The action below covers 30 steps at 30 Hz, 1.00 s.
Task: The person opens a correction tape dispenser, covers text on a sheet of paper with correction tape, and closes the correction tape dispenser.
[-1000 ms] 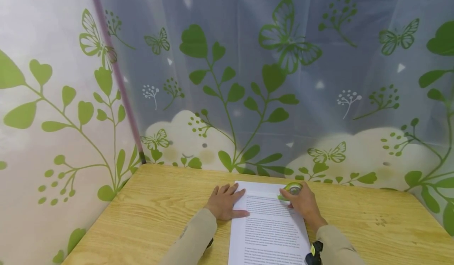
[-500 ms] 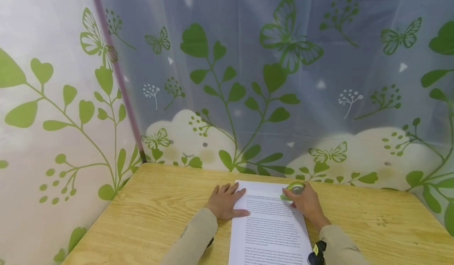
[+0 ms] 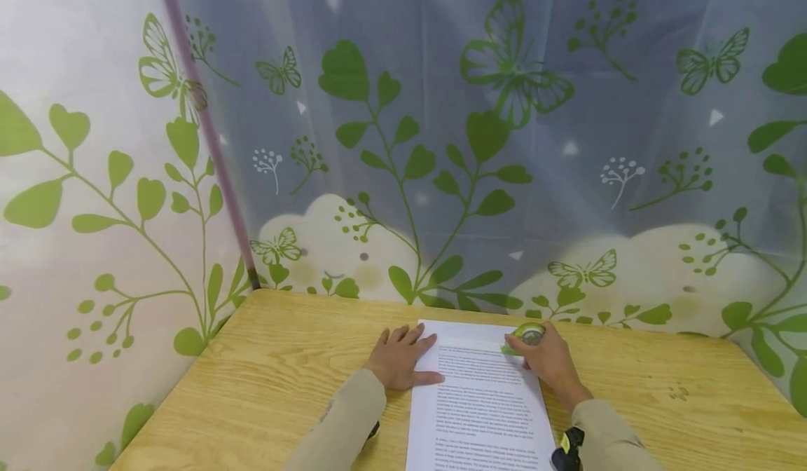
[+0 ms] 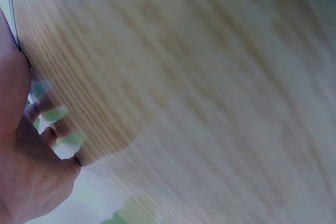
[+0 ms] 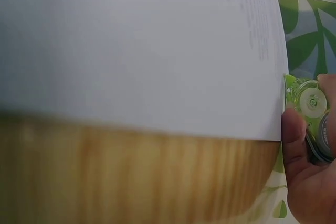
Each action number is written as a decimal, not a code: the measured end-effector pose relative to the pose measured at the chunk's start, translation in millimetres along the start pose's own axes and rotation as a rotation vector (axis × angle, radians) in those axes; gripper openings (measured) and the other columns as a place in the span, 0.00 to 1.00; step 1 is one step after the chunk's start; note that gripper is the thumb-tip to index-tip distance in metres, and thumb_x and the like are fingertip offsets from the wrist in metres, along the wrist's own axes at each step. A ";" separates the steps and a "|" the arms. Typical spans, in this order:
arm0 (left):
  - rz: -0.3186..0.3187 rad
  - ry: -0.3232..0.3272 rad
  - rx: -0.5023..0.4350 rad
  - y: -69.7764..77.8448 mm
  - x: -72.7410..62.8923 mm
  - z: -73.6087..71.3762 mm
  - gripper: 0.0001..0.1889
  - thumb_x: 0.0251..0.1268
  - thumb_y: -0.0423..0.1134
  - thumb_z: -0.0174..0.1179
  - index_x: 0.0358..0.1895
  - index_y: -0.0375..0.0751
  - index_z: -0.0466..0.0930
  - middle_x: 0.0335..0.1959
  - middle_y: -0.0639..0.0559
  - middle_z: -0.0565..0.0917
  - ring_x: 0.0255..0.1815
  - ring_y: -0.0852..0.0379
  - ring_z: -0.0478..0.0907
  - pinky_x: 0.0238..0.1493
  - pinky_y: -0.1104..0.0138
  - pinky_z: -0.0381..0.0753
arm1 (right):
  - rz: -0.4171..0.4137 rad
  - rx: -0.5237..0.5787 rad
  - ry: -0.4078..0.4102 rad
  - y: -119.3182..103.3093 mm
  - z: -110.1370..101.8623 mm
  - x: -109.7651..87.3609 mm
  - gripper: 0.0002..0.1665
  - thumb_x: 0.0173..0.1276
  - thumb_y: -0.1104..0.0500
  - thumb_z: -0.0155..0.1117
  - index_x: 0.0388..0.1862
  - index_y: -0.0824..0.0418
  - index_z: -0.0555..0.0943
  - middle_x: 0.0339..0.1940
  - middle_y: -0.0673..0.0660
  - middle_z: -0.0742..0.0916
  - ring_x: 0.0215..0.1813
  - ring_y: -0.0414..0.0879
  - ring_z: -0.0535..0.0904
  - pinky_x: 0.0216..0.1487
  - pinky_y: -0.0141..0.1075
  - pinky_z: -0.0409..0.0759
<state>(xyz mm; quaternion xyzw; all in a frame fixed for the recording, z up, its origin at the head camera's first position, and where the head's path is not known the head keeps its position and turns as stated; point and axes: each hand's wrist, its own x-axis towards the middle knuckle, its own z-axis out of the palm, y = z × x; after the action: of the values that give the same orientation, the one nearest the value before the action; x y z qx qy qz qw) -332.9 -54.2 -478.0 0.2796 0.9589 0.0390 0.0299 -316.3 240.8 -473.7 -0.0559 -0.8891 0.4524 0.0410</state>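
Note:
A white sheet of printed paper (image 3: pixel 479 404) lies on the wooden table, lines of text running across it. My left hand (image 3: pixel 400 364) rests on its upper left edge, fingers spread and thumb out over the margin. Near the upper right of the sheet, my right hand (image 3: pixel 556 362) grips a green correction tape (image 3: pixel 527 331), whose tip is at the right end of the top text lines. In the right wrist view the correction tape (image 5: pixel 313 102) shows its clear case and white reel between thumb and fingers. The left wrist view catches part of my left hand (image 4: pixel 37 166).
The wooden table (image 3: pixel 302 345) extends to both sides of the paper, with a small dark mark (image 3: pixel 678 390) on its right part. Behind the table's far edge hangs a curtain (image 3: pixel 441 176) printed with green leaves and butterflies.
My right hand has slid slightly to the right with the correction tape, along the top text lines. The left hand and the paper stay in place.

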 end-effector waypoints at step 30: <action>-0.007 0.000 0.015 1.2 -1.6 -1.3 0.43 0.59 0.75 0.43 0.75 0.58 0.55 0.75 0.49 0.54 0.73 0.42 0.52 0.68 0.43 0.51 | 0.001 -0.032 0.019 8.9 -10.5 -0.2 0.39 0.62 0.41 0.66 0.53 0.70 0.63 0.21 0.55 0.82 0.22 0.44 0.79 0.31 0.37 0.74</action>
<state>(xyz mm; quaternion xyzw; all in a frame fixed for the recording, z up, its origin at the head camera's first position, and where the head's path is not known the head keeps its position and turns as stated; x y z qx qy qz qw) -331.0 -54.1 -476.5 0.2767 0.9600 0.0317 0.0278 -314.3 254.4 -474.8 -0.0611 -0.8958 0.4376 0.0484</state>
